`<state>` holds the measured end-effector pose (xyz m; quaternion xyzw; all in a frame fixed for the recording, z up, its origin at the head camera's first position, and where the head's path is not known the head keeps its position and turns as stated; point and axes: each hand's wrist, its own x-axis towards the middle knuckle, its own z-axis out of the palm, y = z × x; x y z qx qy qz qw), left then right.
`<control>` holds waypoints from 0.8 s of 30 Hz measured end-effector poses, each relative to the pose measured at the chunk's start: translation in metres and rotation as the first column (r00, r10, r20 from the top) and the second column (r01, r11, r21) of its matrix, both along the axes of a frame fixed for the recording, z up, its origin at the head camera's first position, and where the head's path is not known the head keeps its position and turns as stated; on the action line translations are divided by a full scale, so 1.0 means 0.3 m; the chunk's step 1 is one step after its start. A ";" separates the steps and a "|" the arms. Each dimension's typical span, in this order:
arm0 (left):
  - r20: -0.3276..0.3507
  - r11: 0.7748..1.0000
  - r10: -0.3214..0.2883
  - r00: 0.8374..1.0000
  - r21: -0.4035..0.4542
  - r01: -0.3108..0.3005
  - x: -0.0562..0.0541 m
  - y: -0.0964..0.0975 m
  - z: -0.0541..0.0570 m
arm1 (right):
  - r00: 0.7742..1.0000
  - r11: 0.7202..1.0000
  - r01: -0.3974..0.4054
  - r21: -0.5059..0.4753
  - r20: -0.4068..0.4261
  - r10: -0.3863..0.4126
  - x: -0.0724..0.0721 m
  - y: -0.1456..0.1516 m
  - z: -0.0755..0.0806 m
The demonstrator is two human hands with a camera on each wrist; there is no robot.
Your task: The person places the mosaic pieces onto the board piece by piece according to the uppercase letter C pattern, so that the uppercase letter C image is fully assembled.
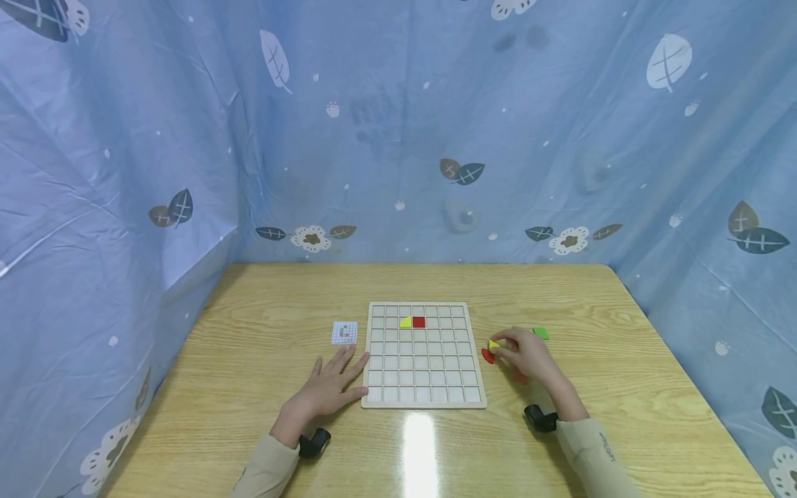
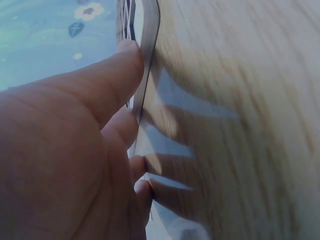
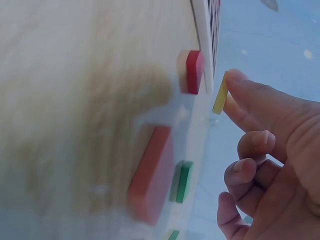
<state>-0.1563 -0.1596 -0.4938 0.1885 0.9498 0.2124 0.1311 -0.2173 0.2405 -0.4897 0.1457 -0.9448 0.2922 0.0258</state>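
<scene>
A light wooden grid board (image 1: 422,377) lies mid-table. In its upper part, a yellow quarter-round piece (image 1: 406,322) sits beside a red square piece (image 1: 419,322). My left hand (image 1: 326,389) lies with fingers spread, its thumb and index fingertips touching the board's left edge. To the right of the board, my right hand (image 1: 529,354) pinches a yellow piece (image 3: 220,95) between thumb and index finger, held above the table. Below it lies a red piece with a curved edge (image 1: 488,355). An orange-red piece (image 3: 152,175) is partly hidden by the right hand in the head view.
A small printed grid card (image 1: 344,333) lies left of the board, just beyond the left fingertips. Green pieces (image 1: 540,333) lie past the right hand. A blue patterned curtain (image 1: 398,138) surrounds the wooden table (image 1: 299,283) at the back and sides.
</scene>
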 end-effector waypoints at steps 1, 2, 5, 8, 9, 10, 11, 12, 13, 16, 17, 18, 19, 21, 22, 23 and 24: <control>0.001 1.000 0.000 1.000 0.003 0.000 0.001 0.000 0.001 | 1.000 1.000 -0.004 -0.005 0.000 0.004 -0.003 -0.006 0.002; 0.003 1.000 0.001 1.000 0.006 -0.001 0.001 0.000 0.001 | 1.000 1.000 -0.013 -0.013 -0.001 0.013 -0.006 -0.011 0.003; 0.004 1.000 0.000 1.000 0.009 0.000 0.002 0.000 0.003 | 0.999 0.999 -0.032 -0.042 -0.006 0.032 -0.018 -0.028 0.006; 0.001 1.000 -0.002 1.000 0.009 0.002 0.003 -0.001 0.001 | 0.999 0.997 -0.044 -0.064 -0.007 0.044 -0.030 -0.041 0.005; 0.001 1.000 -0.003 1.000 0.009 0.003 0.003 -0.001 0.000 | 0.999 0.996 -0.047 -0.071 -0.005 0.046 -0.035 -0.045 0.004; 0.002 1.000 -0.006 1.000 0.006 0.006 0.004 -0.002 -0.001 | 0.999 0.996 -0.051 -0.078 -0.001 0.051 -0.039 -0.049 0.005; 0.003 1.000 -0.006 1.000 0.011 0.006 0.005 -0.003 -0.002 | 0.999 0.995 -0.053 -0.082 0.001 0.053 -0.043 -0.053 0.006; 0.004 1.000 -0.005 1.000 0.012 0.005 0.005 -0.003 -0.003 | 0.998 0.995 -0.057 -0.086 0.000 0.057 -0.048 -0.057 0.007; 0.002 1.000 -0.005 1.000 0.015 0.005 0.005 -0.003 -0.003 | 0.998 0.994 -0.062 -0.092 0.000 0.062 -0.053 -0.062 0.008; 0.010 1.000 -0.003 1.000 0.011 0.003 0.004 -0.003 0.000 | 0.997 0.991 -0.078 -0.105 -0.010 0.077 -0.067 -0.077 0.011; 0.008 1.000 0.001 1.000 0.014 -0.001 0.003 -0.002 0.000 | 0.997 0.991 -0.082 -0.109 -0.016 0.081 -0.072 -0.082 0.011; 0.007 1.000 0.001 1.000 0.010 -0.001 0.003 -0.002 0.001 | 0.996 0.990 -0.087 -0.113 -0.015 0.086 -0.077 -0.088 0.012; 0.007 1.000 0.000 1.000 0.010 0.000 0.002 -0.002 0.001 | 0.996 0.989 -0.091 -0.115 -0.014 0.090 -0.082 -0.093 0.012; 0.006 1.000 0.000 1.000 0.008 0.000 0.002 -0.002 0.001 | 0.996 0.988 -0.094 -0.120 -0.008 0.093 -0.091 -0.103 0.012; 0.006 1.000 0.000 1.000 0.009 0.000 0.001 -0.002 0.000 | 0.995 0.988 -0.095 -0.125 -0.005 0.095 -0.095 -0.109 0.011; 0.004 1.000 0.000 1.000 0.011 0.000 0.001 -0.002 0.000 | 0.995 0.987 -0.099 -0.128 -0.002 0.100 -0.099 -0.114 0.012; 0.005 1.000 0.001 1.000 0.010 -0.001 0.001 -0.002 0.000 | 0.994 0.986 -0.106 -0.127 -0.005 0.106 -0.103 -0.120 0.011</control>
